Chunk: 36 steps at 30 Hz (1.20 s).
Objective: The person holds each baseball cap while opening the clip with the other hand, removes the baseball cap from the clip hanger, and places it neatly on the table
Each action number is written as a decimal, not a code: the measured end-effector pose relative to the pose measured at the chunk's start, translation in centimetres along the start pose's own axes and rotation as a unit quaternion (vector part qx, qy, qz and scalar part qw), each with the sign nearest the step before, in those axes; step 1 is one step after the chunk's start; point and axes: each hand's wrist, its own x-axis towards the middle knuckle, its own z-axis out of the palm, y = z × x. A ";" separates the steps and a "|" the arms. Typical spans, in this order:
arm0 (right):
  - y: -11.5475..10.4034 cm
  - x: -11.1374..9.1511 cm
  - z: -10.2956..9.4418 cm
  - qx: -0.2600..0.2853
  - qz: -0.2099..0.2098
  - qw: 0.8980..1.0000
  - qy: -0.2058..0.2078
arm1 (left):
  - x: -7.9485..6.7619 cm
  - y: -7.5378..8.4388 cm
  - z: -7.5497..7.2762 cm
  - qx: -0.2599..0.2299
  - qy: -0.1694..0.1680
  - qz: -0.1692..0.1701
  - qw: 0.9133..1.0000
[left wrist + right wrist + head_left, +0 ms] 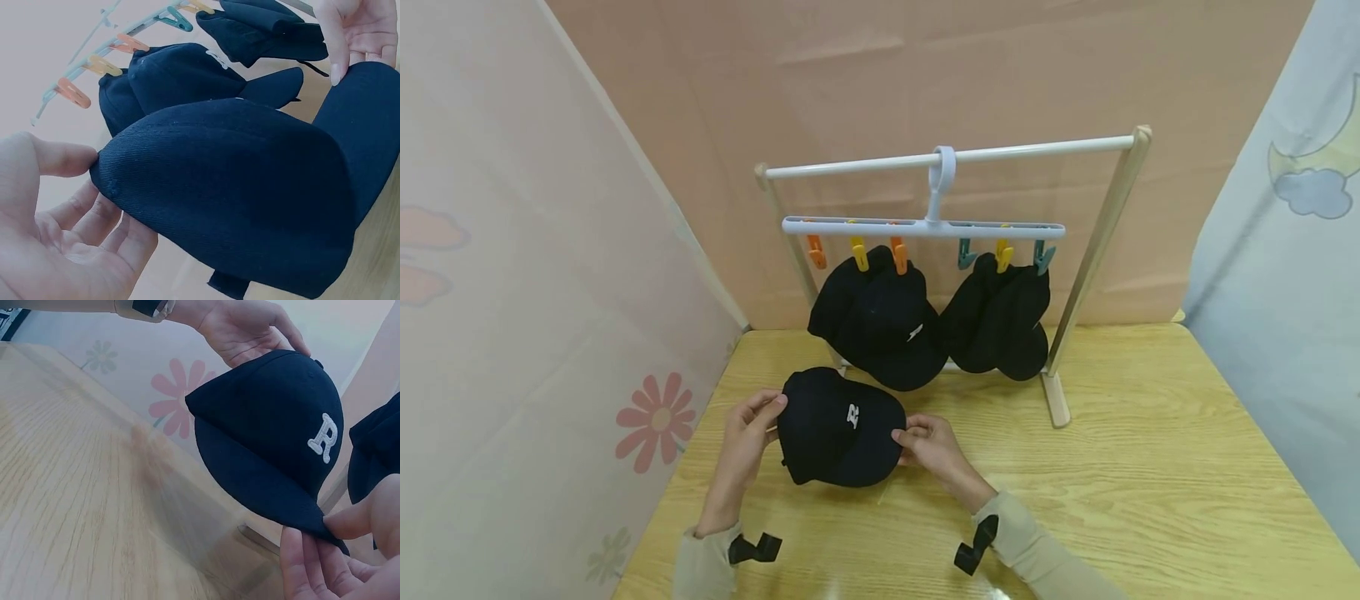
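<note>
Between both hands is a black baseball cap (820,425) with a white letter R (324,439) on its front. My left hand (751,433) pinches the top of the crown, thumb on one side and fingers on the other, as the left wrist view shows. At the brim's edge, my right hand (934,450) grips with the thumb above and fingers below. The cap is held over the table, tilted, its brim pointing right. Just behind it, two more black caps hang, the left one (887,325) by yellow and orange clips, the right one (1000,321) by several clips.
A wooden stand with a white rod (1037,151) stands at the back of the table (1150,467). From the rod hangs a pale clip hanger (880,226). An orange clip (816,252) at its left end holds nothing. Printed cloth walls surround the table.
</note>
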 end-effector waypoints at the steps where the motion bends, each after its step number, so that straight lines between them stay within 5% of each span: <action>1: 0.1 0.0 -0.1 0.000 0.000 1.000 0.001 | 0.0 -0.1 0.0 0.000 0.000 -0.001 1.000; 36: 1.6 0.7 -1.3 -0.055 -0.002 0.997 0.060 | 0.1 -3.6 -0.1 -0.008 0.007 -0.041 0.999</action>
